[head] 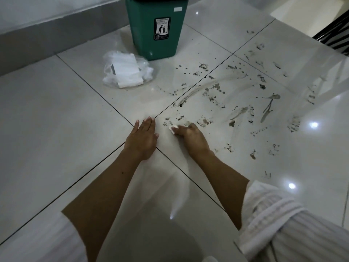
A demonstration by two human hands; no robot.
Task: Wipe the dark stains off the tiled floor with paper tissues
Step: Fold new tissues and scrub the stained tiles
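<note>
Ideally, the small crumpled white tissue gripped in the right hand should be pressed firmly across the dark smeared stains just beyond it, while the flat, empty left hand is kept braced on the glossy pale tiled floor.

We note dark stains spread across the glossy pale tiled floor: specks, blotches and long smeared streaks, densest right of the crossing grout lines. A small crumpled white tissue lies pressed on the floor at the stains' near edge. A stack of white paper tissues sits in clear plastic wrap, well left of the stains.
</note>
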